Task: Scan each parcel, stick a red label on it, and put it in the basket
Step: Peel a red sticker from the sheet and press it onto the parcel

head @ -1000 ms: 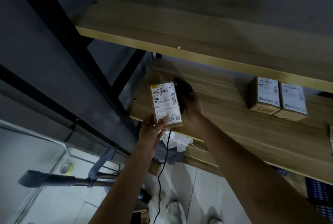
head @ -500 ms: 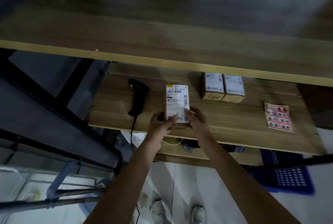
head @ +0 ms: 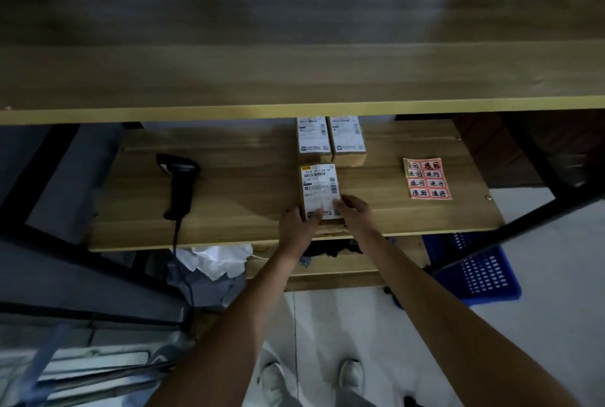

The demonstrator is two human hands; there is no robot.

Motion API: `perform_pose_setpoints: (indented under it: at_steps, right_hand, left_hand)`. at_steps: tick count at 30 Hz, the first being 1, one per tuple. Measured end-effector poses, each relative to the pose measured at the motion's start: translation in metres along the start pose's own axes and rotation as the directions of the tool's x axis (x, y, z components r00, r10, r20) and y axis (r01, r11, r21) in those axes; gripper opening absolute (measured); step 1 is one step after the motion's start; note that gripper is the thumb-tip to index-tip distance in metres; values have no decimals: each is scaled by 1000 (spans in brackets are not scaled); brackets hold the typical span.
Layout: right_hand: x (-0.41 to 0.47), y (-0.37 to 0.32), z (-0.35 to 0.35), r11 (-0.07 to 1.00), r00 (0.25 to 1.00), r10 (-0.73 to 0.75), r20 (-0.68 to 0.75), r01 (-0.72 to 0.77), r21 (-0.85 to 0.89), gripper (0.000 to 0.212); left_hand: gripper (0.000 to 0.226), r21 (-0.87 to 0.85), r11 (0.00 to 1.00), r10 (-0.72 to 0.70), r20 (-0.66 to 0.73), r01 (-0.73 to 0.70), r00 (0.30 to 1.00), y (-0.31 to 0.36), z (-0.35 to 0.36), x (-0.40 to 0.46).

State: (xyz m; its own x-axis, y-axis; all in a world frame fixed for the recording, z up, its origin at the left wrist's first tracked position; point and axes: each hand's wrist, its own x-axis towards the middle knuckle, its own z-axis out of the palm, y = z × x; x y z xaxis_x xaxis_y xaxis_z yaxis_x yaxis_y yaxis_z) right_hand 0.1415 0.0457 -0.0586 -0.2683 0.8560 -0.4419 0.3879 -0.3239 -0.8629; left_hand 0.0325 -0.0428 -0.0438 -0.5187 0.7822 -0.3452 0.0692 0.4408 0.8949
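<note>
On shelf — white-labelled tan parcel

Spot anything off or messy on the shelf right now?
Nothing on the shelf itself stands out: scanner, two waiting parcels and red label sheet lie flat, and both hands hold the third parcel. Only oddity: crumpled white paper stuffed under the shelf's front edge, beside the scanner cable.

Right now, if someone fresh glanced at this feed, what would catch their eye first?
First the parcel with its white shipping label, lying at the middle of the wooden shelf, with the left hand and right hand holding its near end. Then the bright red label sheet to its right, and the black scanner lying at the shelf's left.
</note>
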Motion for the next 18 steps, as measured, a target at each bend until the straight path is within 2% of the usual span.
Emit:
perform_pose_setpoints:
  at_steps: [5,11,14,18]
  right_hand:
    - [10,2,-19,1000,1000,-25,-12,25,-10,21]
    - [18,10,-28,999,999,-40,-27,40,-23,15]
    - [19,14,-32,996,999,-38,-25,36,-79,20]
    - [20,20,-34,987,998,-56,-12,54,-149,25]
  left_hand:
    - [30,8,1000,-4,-8,4,1000,8,26,4]
    - [34,63,995,-71,-5,72,997,13,41,13]
    - [40,67,986,-155,-12,155,988,9,46,19]
    - [40,86,981,-168,-61,173,984,6,53,21]
